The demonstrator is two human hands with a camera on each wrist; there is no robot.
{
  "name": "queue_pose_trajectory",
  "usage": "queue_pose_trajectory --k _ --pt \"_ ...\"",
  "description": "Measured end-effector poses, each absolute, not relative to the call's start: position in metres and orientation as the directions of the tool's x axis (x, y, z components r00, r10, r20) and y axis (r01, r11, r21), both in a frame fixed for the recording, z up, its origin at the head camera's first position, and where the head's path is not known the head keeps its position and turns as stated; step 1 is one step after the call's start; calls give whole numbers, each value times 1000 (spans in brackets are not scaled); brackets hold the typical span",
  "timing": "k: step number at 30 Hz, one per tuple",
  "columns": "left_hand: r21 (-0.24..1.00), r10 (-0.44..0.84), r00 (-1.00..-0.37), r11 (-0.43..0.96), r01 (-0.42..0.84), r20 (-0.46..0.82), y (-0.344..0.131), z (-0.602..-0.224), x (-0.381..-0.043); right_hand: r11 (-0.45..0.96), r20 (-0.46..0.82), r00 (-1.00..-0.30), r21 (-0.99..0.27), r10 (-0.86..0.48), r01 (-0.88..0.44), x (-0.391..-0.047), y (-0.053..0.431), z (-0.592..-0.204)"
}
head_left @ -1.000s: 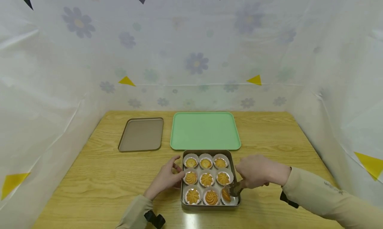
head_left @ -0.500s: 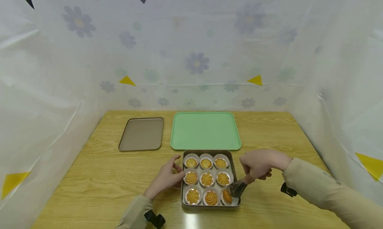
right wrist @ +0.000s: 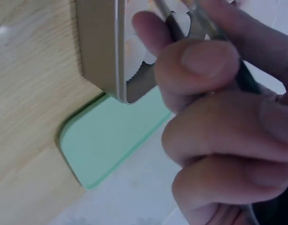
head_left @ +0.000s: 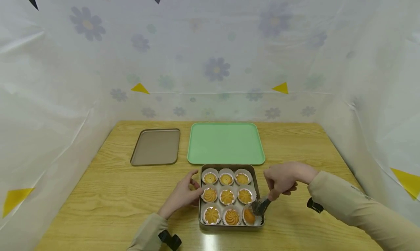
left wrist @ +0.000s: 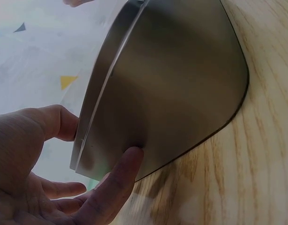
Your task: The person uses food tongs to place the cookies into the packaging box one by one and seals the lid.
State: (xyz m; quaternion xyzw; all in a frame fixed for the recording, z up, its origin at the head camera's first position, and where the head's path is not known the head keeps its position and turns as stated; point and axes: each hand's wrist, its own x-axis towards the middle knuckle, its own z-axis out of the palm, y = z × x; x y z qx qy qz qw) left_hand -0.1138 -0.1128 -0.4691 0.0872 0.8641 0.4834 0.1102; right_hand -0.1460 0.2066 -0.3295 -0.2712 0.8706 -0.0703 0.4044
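Note:
In the head view, a deep square metal baking tin holds piped butter cookies in white paper cups, set in rows. My left hand grips its left wall: in the left wrist view the thumb hooks over the rim and a finger presses the outer side. My right hand holds metal tongs above the right wall, its fingers curled round the handle in the right wrist view. The tongs' dark end reaches into the near right paper cup, against a tilted cookie; how firmly they clamp it is hidden.
Behind the tin lies a flat green tray. A shallow brown square pan stands to its left. Everything rests on a wooden table, with white sheeting hung at the back and both sides.
My right hand has shifted slightly right, the tongs' angle changing with it. The near right cookie has turned in its cup, now showing a smoother, rounder face. My left hand stays put.

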Motion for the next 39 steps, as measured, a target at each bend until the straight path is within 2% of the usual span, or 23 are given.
queue_pose_trajectory --k 8,12,24,39 --pt "856 257 -960 515 35 -115 -113 -469 -114 843 -533 -681 -126 -502 -522 -132 190 -319" --pt "857 263 -957 515 36 -118 -113 -469 -114 825 -464 -724 -24 -510 -565 -123 184 -315" --pt "849 260 -958 527 38 -118 -113 -472 -117 827 -450 -745 27 -492 -562 -100 170 -323" --pt "847 249 -961 531 35 -117 -112 -470 -117 809 -457 -722 7 -520 -587 -100 171 -334"
